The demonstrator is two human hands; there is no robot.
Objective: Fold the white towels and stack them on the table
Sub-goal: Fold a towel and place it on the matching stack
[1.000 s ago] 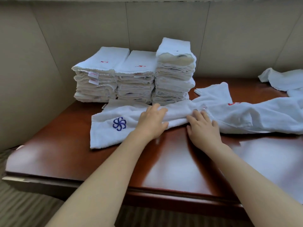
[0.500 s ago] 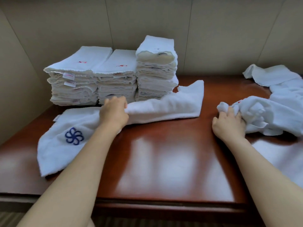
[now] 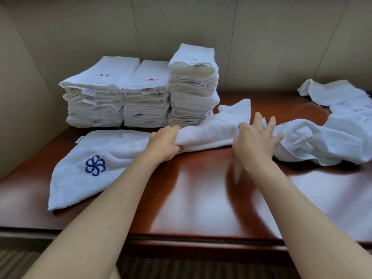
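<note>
Beige wall panels back a glossy reddish-brown surface [image 3: 201, 198] seen from the head camera. Against the wall stand three stacks of folded white towels [image 3: 145, 93] side by side, the rightmost tallest. In front of them a long white towel [image 3: 104, 150] with a blue pinwheel emblem [image 3: 95, 165] lies stretched across the surface. The left hand [image 3: 165, 141] grips a bunched fold near the towel's middle, fingers curled round the cloth. The right hand [image 3: 255, 139] hovers at the towel's right end with fingers [image 3: 269, 123] spread and straight, slightly blurred; whether it touches the cloth cannot be told. Just beside it to the right lies a crumpled heap of unfolded towels [image 3: 322, 141], reaching toward the far right corner.
</note>
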